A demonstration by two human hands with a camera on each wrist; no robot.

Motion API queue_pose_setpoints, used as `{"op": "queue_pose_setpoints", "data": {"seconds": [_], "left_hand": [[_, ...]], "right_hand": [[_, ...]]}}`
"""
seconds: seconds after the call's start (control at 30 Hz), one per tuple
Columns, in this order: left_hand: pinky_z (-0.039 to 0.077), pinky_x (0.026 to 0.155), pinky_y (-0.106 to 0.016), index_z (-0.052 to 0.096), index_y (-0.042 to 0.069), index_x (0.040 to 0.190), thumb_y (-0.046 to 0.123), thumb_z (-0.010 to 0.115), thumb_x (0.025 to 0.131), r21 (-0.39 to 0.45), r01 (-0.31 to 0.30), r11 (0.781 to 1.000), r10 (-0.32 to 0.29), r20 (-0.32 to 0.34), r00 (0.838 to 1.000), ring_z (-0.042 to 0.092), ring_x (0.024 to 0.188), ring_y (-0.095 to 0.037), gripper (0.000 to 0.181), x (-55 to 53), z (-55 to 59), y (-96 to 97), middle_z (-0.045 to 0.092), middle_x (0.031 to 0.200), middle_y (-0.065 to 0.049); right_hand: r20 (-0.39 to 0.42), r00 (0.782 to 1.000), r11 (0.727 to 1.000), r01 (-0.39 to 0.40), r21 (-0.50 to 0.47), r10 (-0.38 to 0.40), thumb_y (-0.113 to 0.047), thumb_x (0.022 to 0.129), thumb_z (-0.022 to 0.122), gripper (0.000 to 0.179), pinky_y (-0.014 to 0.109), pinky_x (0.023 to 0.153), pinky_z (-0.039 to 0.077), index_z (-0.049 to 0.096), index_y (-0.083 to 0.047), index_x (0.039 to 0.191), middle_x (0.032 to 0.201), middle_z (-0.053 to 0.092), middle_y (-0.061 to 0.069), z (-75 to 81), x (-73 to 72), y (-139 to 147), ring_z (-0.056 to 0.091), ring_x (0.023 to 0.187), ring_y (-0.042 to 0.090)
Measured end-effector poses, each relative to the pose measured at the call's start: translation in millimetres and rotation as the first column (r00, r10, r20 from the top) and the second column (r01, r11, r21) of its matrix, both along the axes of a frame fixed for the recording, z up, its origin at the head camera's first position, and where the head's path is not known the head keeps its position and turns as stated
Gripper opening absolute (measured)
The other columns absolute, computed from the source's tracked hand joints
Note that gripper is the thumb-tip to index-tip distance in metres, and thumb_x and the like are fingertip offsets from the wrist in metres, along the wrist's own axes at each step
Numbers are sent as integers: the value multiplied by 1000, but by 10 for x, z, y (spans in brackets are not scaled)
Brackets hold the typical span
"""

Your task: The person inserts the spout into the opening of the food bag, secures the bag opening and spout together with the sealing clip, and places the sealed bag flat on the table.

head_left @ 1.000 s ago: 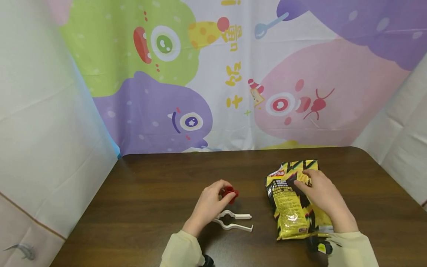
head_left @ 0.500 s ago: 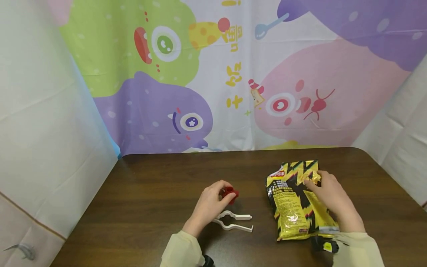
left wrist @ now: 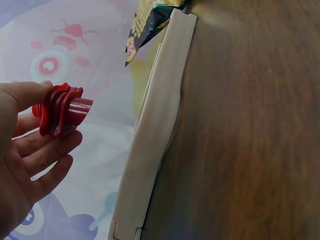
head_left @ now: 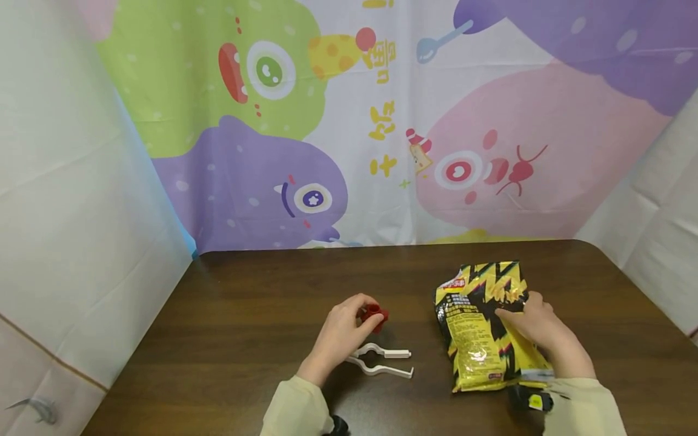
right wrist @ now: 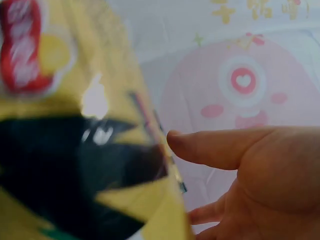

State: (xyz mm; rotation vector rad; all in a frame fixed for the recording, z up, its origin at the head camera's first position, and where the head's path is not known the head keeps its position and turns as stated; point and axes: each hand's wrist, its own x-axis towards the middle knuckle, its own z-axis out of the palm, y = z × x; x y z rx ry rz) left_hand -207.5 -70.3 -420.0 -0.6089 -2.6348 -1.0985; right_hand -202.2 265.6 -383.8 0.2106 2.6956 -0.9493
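Between thumb and fingers, my left hand (head_left: 340,333) pinches a red plastic spout (head_left: 373,316) with scalloped collars. Its short, slant-cut tube shows in the left wrist view. Just below lies a white bag clip (head_left: 382,370), its two arms spread and its hinge end hidden by the hand. A yellow and black snack bag (head_left: 477,339) lies to the right. My right hand (head_left: 548,327) is at the bag's right edge, thumb over the front and fingers partly hidden behind. In the right wrist view the thumb is straight and apart from the fingers; firm contact is unclear.
Everything rests on a dark brown wooden table (head_left: 262,297). Behind it hangs a cloth with cartoon monsters (head_left: 382,212); pale cloth walls (head_left: 82,212) stand at both sides. A black wrist device (head_left: 529,398) sits below the right hand, near the bag's bottom edge.
My right hand has slid from the bag's upper front toward its right edge, uncovering the printed picture there. The left hand keeps its hold on the red spout almost unmoved.
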Motion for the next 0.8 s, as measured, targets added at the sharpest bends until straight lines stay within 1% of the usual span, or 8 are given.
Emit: {"op": "queue_pose_setpoints", "data": {"seconds": [0.1, 0.2, 0.27, 0.3, 0.43, 0.53, 0.8], "left_hand": [[47, 67, -22, 60, 18, 99, 30, 63, 85, -2, 0, 1000, 0, 10, 1000, 58, 77, -6, 19, 3, -6, -5, 62, 91, 6], [47, 67, -23, 60, 18, 99, 30, 63, 85, 1, 1, 1000, -1, 19, 1000, 58, 77, -6, 19, 6, -4, -5, 62, 91, 6], [47, 67, -23, 60, 18, 99, 30, 63, 85, 3, 2, 1000, -2, 21, 1000, 57, 77, -6, 18, 8, -1, -3, 62, 90, 6], [47, 67, -23, 60, 18, 99, 30, 63, 85, 3, 3, 1000, -3, 20, 1000, 58, 77, -6, 18, 8, -1, -2, 62, 90, 6], [46, 66, -22, 61, 18, 97, 30, 63, 85, 1, 6, 1000, -6, 10, 1000, 58, 76, -6, 18, -3, -16, -7, 62, 89, 6], [46, 66, -22, 61, 18, 97, 31, 63, 85, -2, 5, 1000, -5, 5, 1000, 58, 76, -5, 18, -7, -26, -8, 62, 88, 6], [46, 66, -21, 60, 18, 97, 32, 63, 85, -3, 1, 1000, -1, -11, 1000, 58, 75, -5, 18, -10, -28, -2, 61, 87, 7]], "right_hand": [[16, 1000, 999, 21, -39, -20, -46, 88, 50, 98, 56, 86, 39, -5, 25, 127, 117, 25, 45, -37, -5, 39, 37, 106, 52], [42, 999, 998, 24, -57, -22, -48, 88, 49, 102, 54, 84, 41, -12, 24, 127, 114, 31, 45, -57, -24, 67, 44, 103, 51], [53, 998, 998, 25, -53, -22, -51, 87, 49, 106, 55, 85, 41, -17, 22, 127, 115, 30, 47, -67, -40, 84, 43, 104, 52], [54, 998, 998, 29, -48, -26, -51, 87, 49, 106, 55, 85, 41, -18, 22, 127, 115, 31, 47, -73, -44, 91, 44, 103, 52], [34, 998, 998, 51, -21, -50, -51, 85, 51, 105, 53, 81, 42, -11, 22, 128, 111, 35, 44, -84, -49, 118, 48, 97, 48], [23, 998, 998, 62, -12, -62, -51, 85, 51, 104, 52, 80, 42, -8, 23, 128, 112, 36, 43, -85, -45, 125, 48, 95, 46], [-25, 995, 995, 98, 18, -97, -49, 87, 49, 98, 57, 86, 38, -1, 22, 132, 123, 29, 44, -78, -44, 88, 40, 106, 52]]}}
